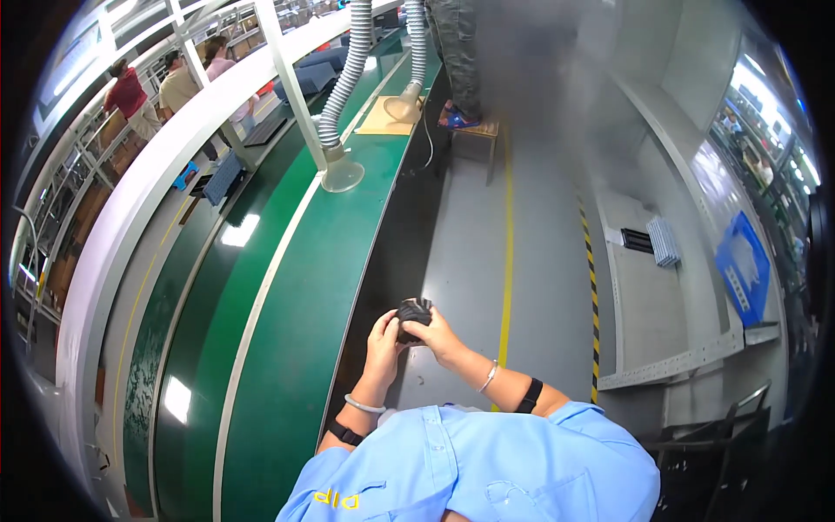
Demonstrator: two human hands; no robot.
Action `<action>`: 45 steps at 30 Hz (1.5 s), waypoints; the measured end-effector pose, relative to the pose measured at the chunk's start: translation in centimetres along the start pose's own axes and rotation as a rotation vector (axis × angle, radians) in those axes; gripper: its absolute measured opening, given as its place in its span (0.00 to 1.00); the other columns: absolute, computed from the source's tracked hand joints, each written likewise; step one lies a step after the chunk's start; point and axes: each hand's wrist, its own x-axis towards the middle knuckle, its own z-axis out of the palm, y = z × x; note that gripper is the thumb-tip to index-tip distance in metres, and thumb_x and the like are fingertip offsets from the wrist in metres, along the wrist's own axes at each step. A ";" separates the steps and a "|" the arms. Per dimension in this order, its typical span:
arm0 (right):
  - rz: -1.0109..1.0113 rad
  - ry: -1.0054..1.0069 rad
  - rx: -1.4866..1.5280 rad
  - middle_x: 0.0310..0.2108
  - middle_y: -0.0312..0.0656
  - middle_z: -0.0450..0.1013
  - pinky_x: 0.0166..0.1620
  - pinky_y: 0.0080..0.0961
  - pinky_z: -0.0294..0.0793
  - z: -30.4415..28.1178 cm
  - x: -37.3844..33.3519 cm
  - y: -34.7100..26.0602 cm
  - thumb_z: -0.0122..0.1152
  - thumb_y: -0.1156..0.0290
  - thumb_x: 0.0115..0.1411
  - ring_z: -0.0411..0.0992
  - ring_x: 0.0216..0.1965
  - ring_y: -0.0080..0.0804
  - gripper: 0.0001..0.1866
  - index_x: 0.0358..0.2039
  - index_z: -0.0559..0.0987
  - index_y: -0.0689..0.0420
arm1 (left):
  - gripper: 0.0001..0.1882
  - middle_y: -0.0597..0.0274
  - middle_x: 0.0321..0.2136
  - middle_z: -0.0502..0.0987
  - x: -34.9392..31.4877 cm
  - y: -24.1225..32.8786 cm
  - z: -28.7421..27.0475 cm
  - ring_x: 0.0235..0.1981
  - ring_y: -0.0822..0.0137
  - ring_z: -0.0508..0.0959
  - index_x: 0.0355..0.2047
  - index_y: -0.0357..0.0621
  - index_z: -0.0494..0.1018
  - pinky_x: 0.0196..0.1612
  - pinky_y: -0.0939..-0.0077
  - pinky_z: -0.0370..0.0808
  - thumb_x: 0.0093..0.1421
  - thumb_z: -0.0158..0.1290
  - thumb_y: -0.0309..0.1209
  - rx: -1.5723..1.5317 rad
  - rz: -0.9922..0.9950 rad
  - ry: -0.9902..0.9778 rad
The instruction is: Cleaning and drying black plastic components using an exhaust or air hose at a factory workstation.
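Note:
Between my two hands is a small black bundle (415, 311), ribbed or coiled; its exact kind is too small to make out. My left hand (383, 337) closes on its left side, with the fingers curled against it. From the other side my right hand (436, 336) grips it, the thumb lying across its near face. Both hands are held in front of my body, by the right edge of the green workbench (304, 287) and above the floor. The fingers hide the lower part of the bundle.
Two grey flexible ducts with funnel hoods (344, 174) hang over the bench. A yellowish board (389, 117) lies under the farther hood. Beyond, a person's legs (458, 61) rise from a wooden stool (474, 129). A blue bin (742, 265) and metal shelving stand at right.

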 end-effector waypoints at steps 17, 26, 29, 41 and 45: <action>0.078 0.157 0.482 0.46 0.48 0.68 0.48 0.54 0.67 -19.7 24.1 -12.1 0.49 0.72 0.51 0.67 0.47 0.44 0.18 0.44 0.69 0.57 | 0.16 0.61 0.39 0.74 36.6 6.0 6.5 0.35 0.71 0.75 0.48 0.43 0.67 0.34 0.77 0.73 0.61 0.46 0.33 0.365 -0.095 -0.197; -0.018 0.503 0.566 0.42 0.45 0.68 0.43 0.49 0.71 -32.3 31.5 -15.0 0.50 0.69 0.49 0.67 0.44 0.43 0.16 0.41 0.70 0.55 | 0.15 0.61 0.34 0.75 54.6 8.4 15.3 0.32 0.69 0.76 0.46 0.40 0.67 0.34 0.77 0.73 0.59 0.47 0.32 0.457 -0.141 -0.308; 0.045 0.564 0.604 0.41 0.45 0.68 0.42 0.48 0.72 -37.9 34.2 -15.7 0.51 0.69 0.48 0.68 0.43 0.43 0.16 0.41 0.70 0.54 | 0.15 0.60 0.34 0.75 59.8 9.1 18.1 0.32 0.70 0.76 0.46 0.40 0.67 0.34 0.77 0.73 0.59 0.47 0.32 0.475 -0.054 -0.357; 0.105 0.294 0.297 0.41 0.44 0.70 0.37 0.49 0.74 -46.9 55.5 -28.6 0.52 0.72 0.49 0.70 0.41 0.43 0.17 0.43 0.68 0.54 | 0.12 0.63 0.34 0.77 77.5 11.4 19.7 0.32 0.72 0.76 0.41 0.38 0.72 0.33 0.78 0.72 0.57 0.48 0.28 1.007 0.503 0.143; 0.137 0.213 0.419 0.40 0.44 0.70 0.37 0.49 0.74 -46.0 61.1 -30.4 0.53 0.72 0.51 0.71 0.41 0.39 0.14 0.40 0.69 0.56 | 0.11 0.63 0.31 0.76 78.0 13.2 23.4 0.31 0.74 0.75 0.40 0.37 0.72 0.34 0.81 0.71 0.58 0.46 0.26 0.712 0.365 0.131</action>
